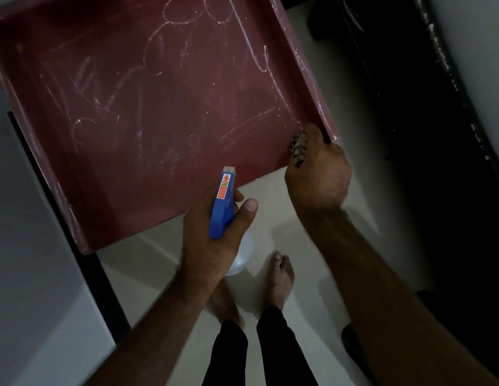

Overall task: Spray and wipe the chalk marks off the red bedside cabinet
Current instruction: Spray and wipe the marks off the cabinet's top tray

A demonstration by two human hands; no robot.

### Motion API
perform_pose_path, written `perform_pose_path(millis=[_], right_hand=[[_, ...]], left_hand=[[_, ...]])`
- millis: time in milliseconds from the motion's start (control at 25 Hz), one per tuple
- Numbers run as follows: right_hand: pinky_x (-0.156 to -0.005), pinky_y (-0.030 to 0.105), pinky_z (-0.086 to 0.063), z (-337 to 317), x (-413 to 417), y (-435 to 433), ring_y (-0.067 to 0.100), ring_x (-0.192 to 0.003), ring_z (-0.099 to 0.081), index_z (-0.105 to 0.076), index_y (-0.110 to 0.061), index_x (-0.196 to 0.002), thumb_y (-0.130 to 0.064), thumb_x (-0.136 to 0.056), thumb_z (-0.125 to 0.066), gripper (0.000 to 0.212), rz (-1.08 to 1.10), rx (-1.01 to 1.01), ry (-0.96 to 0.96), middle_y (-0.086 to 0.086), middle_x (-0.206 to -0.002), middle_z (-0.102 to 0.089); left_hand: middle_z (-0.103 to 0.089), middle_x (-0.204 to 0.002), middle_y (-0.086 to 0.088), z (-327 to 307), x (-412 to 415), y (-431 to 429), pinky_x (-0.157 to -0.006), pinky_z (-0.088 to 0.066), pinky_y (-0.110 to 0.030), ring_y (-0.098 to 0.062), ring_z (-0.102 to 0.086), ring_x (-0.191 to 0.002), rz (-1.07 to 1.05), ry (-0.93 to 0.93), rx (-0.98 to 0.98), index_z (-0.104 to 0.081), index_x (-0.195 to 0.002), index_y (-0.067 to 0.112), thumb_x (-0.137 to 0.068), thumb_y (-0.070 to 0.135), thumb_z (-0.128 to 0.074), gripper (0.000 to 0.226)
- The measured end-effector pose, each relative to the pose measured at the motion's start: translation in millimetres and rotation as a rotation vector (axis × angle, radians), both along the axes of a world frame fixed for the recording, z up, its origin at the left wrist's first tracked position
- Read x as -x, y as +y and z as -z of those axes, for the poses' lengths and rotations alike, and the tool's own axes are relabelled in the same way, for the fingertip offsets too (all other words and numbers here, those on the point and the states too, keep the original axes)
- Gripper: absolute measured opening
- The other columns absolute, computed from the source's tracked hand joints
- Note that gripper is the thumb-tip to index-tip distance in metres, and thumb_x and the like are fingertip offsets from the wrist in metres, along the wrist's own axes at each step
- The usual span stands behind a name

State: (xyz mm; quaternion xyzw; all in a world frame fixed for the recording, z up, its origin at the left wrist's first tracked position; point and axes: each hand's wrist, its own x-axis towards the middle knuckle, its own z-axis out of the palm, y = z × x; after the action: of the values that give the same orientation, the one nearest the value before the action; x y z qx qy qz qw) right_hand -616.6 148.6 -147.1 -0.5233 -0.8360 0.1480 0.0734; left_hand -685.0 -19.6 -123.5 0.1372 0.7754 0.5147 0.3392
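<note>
Chalk marks [89, 84] sprawl over the red bedside cabinet [187, 129] top, beyond both hands. The left hand [203, 240] curls round a blue-headed spray bottle [222, 210], thumb lifted, nozzle over the near edge. The right hand [320, 174], knuckles up, clenches a striped cloth [298, 149] at the near right corner.

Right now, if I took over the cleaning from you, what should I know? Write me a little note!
Left hand: grips the spray bottle, nozzle pointing at the cabinet top.
Right hand: grips a striped cloth at the near right corner of the red cabinet.
Done: no wiped patch shows; chalk marks run over most of the top.
Left: spray the top, then wipe every mark off with the cloth, the raised right edge too.
</note>
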Motion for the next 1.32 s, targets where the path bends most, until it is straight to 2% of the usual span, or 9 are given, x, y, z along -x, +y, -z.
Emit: perform_pose_path(millis=[120, 240, 400, 480, 600, 720, 920, 1160, 1320], right_hand=[[-0.088, 0.049, -0.060, -1, 17, 5, 0.036, -0.106, -0.071, -0.050, -0.014, -0.149, -0.013, -0.097, -0.067, 0.054, 0.013, 0.006, 0.033, 0.012, -0.125, -0.071], [-0.084, 0.048, -0.061, 1, 23, 8, 0.034, -0.109, -0.069, -0.045, -0.018, -0.149, -0.014, -0.096, -0.069, 0.059, 0.055, 0.021, 0.071, 0.009, -0.135, -0.064], [-0.072, 0.045, -0.063, 6, 10, -3, 0.030, -0.099, -0.070, -0.056, -0.018, -0.136, -0.020, -0.093, -0.073, 0.046, -0.093, -0.106, 0.060, 0.008, -0.129, -0.066], [-0.078, 0.049, -0.063, 10, 0, -8, 0.034, -0.103, -0.072, -0.057, -0.014, -0.137, -0.019, -0.088, -0.077, 0.053, -0.167, -0.103, 0.043, 0.012, -0.126, -0.071], [-0.086, 0.054, -0.062, 14, -10, -17, 0.040, -0.120, -0.066, -0.051, -0.011, -0.145, -0.019, -0.086, -0.078, 0.065, -0.195, -0.059, 0.033, 0.017, -0.137, -0.066], [-0.089, 0.059, -0.060, 16, -11, -24, 0.043, -0.124, -0.063, -0.050, -0.010, -0.146, -0.013, -0.088, -0.076, 0.064, -0.176, -0.030, 0.016, 0.020, -0.141, -0.063], [-0.101, 0.054, -0.055, 2, 20, 2, 0.037, -0.125, -0.059, -0.050, -0.014, -0.149, -0.012, -0.090, -0.070, 0.063, -0.051, 0.106, -0.002, 0.016, -0.136, -0.065], [-0.096, 0.051, -0.058, -10, 7, -7, 0.037, -0.121, -0.061, -0.041, -0.016, -0.155, -0.010, -0.093, -0.069, 0.069, 0.053, 0.135, -0.022, 0.017, -0.134, -0.064], [-0.096, 0.052, -0.057, -5, 31, 4, 0.037, -0.122, -0.060, -0.041, -0.014, -0.155, -0.011, -0.092, -0.069, 0.069, 0.069, 0.134, 0.006, 0.017, -0.135, -0.063]], left_hand=[[-0.069, -0.088, -0.011, -5, 5, 3, -0.080, -0.058, -0.053, -0.032, -0.071, -0.082, -0.004, -0.009, -0.021, -0.065, -0.100, 0.011, -0.078, 0.053, -0.074, 0.048], [-0.069, -0.087, -0.010, -7, 11, 6, -0.081, -0.057, -0.053, -0.031, -0.071, -0.083, 0.002, -0.004, -0.021, -0.065, -0.099, 0.012, -0.079, 0.052, -0.075, 0.046], [-0.068, -0.085, -0.011, -8, 17, 6, -0.081, -0.058, -0.050, -0.032, -0.070, -0.082, 0.007, -0.017, -0.021, -0.064, -0.099, 0.012, -0.079, 0.052, -0.073, 0.046], [-0.067, -0.085, -0.012, -7, 18, 5, -0.080, -0.058, -0.051, -0.032, -0.070, -0.082, 0.021, -0.014, -0.030, -0.064, -0.099, 0.012, -0.081, 0.051, -0.072, 0.044], [-0.069, -0.085, -0.009, -4, 21, 3, -0.079, -0.059, -0.049, -0.030, -0.071, -0.081, 0.036, -0.010, -0.027, -0.064, -0.098, 0.015, -0.084, 0.046, -0.072, 0.035], [-0.068, -0.082, -0.009, -4, 20, 3, -0.076, -0.060, -0.045, -0.028, -0.071, -0.078, 0.045, -0.006, -0.037, -0.064, -0.098, 0.015, -0.085, 0.043, -0.072, 0.032], [-0.069, -0.082, -0.010, -5, 19, 4, -0.078, -0.059, -0.046, -0.029, -0.071, -0.078, 0.037, -0.021, -0.044, -0.065, -0.099, 0.010, -0.083, 0.043, -0.073, 0.037], [-0.069, -0.082, -0.011, -5, 24, 5, -0.075, -0.058, -0.054, -0.031, -0.070, -0.075, 0.033, -0.018, -0.045, -0.066, -0.097, 0.013, -0.081, 0.048, -0.073, 0.039], [-0.068, -0.083, -0.011, -5, 26, 5, -0.079, -0.058, -0.052, -0.031, -0.070, -0.078, 0.014, -0.025, -0.035, -0.065, -0.095, 0.014, -0.079, 0.050, -0.073, 0.040]])
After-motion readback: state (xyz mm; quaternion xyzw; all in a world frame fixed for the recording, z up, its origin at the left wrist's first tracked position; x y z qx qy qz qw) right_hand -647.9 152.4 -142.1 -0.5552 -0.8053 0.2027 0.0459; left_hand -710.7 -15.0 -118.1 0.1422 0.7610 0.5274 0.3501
